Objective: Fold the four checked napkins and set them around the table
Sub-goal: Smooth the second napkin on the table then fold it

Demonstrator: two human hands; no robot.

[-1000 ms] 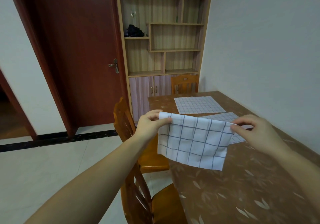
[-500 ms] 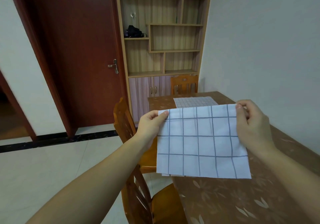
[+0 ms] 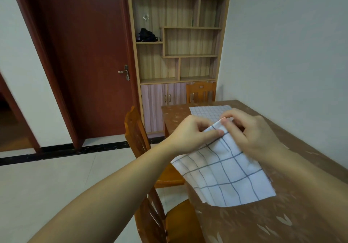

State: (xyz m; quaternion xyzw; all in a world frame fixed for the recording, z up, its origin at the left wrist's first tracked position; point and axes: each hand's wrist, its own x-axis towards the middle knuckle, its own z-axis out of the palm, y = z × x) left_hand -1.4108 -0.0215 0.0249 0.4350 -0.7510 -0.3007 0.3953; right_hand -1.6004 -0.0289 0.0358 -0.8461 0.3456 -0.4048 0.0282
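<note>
The fingers of the left hand [image 3: 190,135] are curled, and its thumb and forefinger pinch the top corner of a checked napkin [image 3: 224,175]. The right hand [image 3: 250,135] meets it at the same corner; its fingertips [image 3: 225,122] are bent and close on the cloth edge, so both hands grip the napkin at almost one point, touching each other. From this corner the napkin hangs down and spreads toward the person, and its lower part seems to rest on the near left edge of the brown table [image 3: 282,214]. It looks already doubled, because the corners are brought together. To do this fold well, I think the two corners should lie exactly one on the other, the grid lines should match, and then the cloth should be laid flat and the crease pressed with straight fingers. A second napkin [image 3: 207,112] lies flat on the far part of the table, partly hidden behind the hands. Wooden chairs [image 3: 137,135] stand beside the table on the left.
</note>
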